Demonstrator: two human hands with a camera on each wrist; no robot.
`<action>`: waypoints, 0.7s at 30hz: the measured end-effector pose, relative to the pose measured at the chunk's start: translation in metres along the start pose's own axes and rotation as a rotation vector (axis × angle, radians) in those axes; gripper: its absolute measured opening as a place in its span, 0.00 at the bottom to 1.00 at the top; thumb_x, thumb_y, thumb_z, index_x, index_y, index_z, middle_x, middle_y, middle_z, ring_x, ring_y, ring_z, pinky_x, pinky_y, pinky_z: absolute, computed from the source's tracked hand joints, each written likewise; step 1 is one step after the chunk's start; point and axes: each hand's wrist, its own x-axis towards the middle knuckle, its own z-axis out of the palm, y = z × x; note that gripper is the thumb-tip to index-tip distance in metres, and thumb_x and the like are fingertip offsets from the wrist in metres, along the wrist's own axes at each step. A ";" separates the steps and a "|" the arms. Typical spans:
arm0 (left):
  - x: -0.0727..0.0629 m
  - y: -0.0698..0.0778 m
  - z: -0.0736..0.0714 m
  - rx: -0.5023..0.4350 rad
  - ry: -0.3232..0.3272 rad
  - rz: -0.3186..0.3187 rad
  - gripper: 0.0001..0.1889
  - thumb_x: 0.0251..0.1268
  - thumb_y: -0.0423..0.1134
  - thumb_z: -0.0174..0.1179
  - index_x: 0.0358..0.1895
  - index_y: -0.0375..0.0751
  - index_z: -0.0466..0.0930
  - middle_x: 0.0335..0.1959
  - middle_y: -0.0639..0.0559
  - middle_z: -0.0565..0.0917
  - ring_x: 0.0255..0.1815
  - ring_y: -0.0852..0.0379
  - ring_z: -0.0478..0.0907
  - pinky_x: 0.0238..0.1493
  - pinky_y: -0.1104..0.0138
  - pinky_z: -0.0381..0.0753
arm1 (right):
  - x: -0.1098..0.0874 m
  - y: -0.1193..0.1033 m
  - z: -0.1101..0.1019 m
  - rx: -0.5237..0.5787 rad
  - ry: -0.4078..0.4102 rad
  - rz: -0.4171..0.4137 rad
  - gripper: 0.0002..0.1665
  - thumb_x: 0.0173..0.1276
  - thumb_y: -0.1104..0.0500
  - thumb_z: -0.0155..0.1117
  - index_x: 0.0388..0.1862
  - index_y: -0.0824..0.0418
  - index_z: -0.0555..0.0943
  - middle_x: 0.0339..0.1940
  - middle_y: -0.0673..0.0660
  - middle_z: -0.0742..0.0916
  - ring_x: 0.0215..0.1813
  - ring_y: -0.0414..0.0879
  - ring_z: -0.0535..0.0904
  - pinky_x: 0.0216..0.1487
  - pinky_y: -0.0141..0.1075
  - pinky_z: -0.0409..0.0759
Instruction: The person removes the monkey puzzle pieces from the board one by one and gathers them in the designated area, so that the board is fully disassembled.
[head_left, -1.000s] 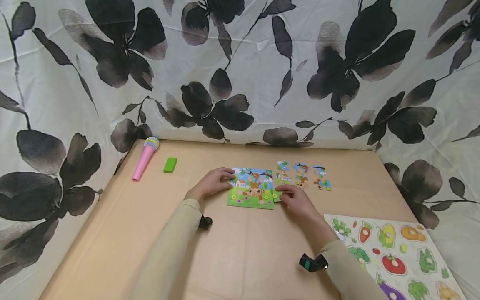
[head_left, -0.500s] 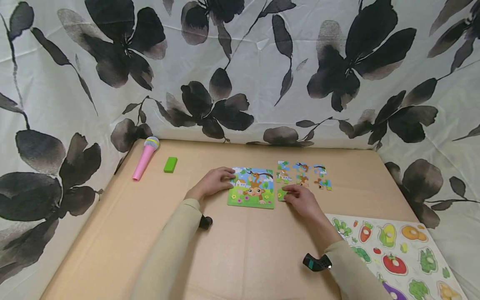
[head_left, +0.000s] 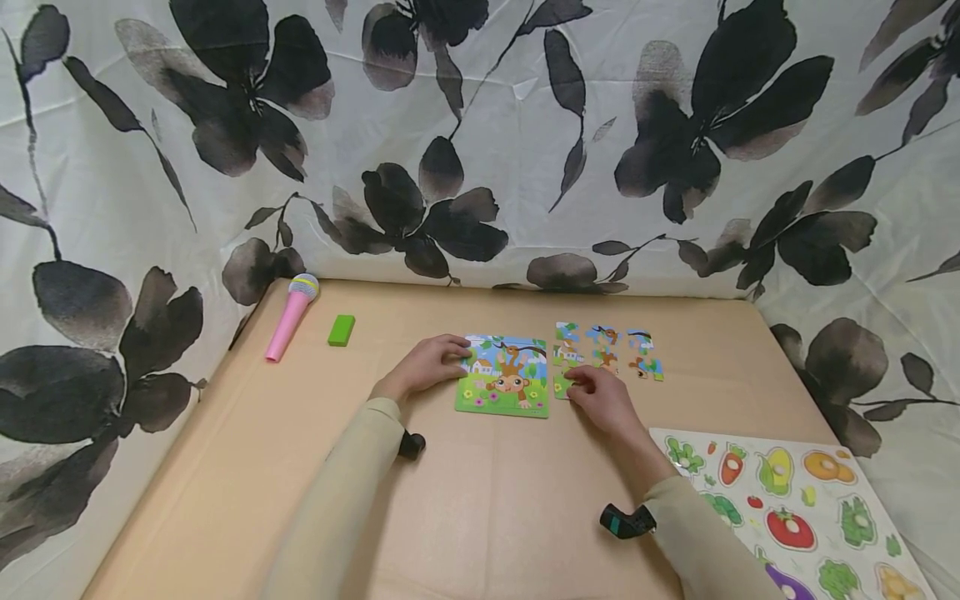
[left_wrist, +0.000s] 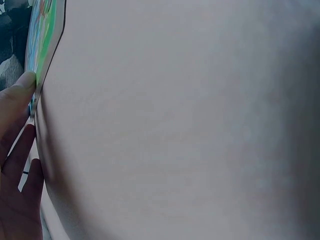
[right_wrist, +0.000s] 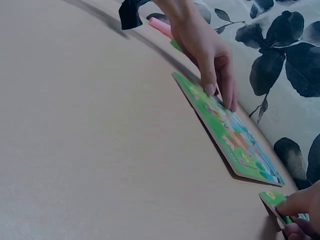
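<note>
A square puzzle board (head_left: pixel 487 402) with a monkey picture lies mid-table. My left hand (head_left: pixel 423 367) rests on its left edge; in the left wrist view the thumb (left_wrist: pixel 25 80) overlaps that edge with the other fingers spread. Just right of the board, my right hand (head_left: pixel 611 406) pinches a green puzzle piece (head_left: pixel 559 387). The right wrist view shows this piece (right_wrist: pixel 271 196) tilted, a shadow below it, between thumb and fingers. Behind the right fingers several loose puzzle pieces (head_left: pixel 603 335) lie in rows; the hand partly hides the nearest ones.
A pink toy microphone (head_left: pixel 287 323) and a green block (head_left: pixel 341 330) lie at the back left. On the right, a white vegetable-picture board (head_left: pixel 813 479) lies partly under the right forearm. Floral fabric (head_left: pixel 525 125) hangs behind the brown tabletop (head_left: pixel 480 508).
My right hand has carried the green puzzle piece a little to the right, off the board's edge, then slightly back toward the loose pieces. The left hand and board have stayed put.
</note>
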 end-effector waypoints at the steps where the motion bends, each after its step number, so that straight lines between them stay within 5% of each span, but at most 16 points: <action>1: 0.000 0.000 0.000 -0.001 0.000 0.000 0.21 0.64 0.39 0.66 0.58 0.35 0.81 0.66 0.46 0.74 0.70 0.47 0.65 0.73 0.55 0.60 | 0.000 0.000 0.001 -0.009 0.007 -0.012 0.15 0.65 0.65 0.64 0.51 0.62 0.83 0.44 0.58 0.85 0.45 0.51 0.80 0.47 0.45 0.79; 11: 0.000 0.002 -0.001 0.006 -0.005 -0.013 0.21 0.64 0.39 0.66 0.58 0.35 0.81 0.66 0.46 0.74 0.71 0.47 0.65 0.73 0.55 0.59 | -0.001 0.001 0.004 -0.045 0.059 -0.038 0.15 0.61 0.65 0.65 0.48 0.65 0.85 0.49 0.64 0.82 0.48 0.54 0.74 0.48 0.46 0.74; 21: 0.000 0.001 -0.001 0.012 -0.004 -0.013 0.21 0.63 0.40 0.67 0.58 0.36 0.81 0.66 0.47 0.74 0.71 0.47 0.65 0.73 0.56 0.59 | -0.002 0.000 0.004 -0.040 0.020 -0.018 0.18 0.60 0.62 0.68 0.50 0.64 0.84 0.51 0.64 0.78 0.44 0.53 0.71 0.44 0.43 0.69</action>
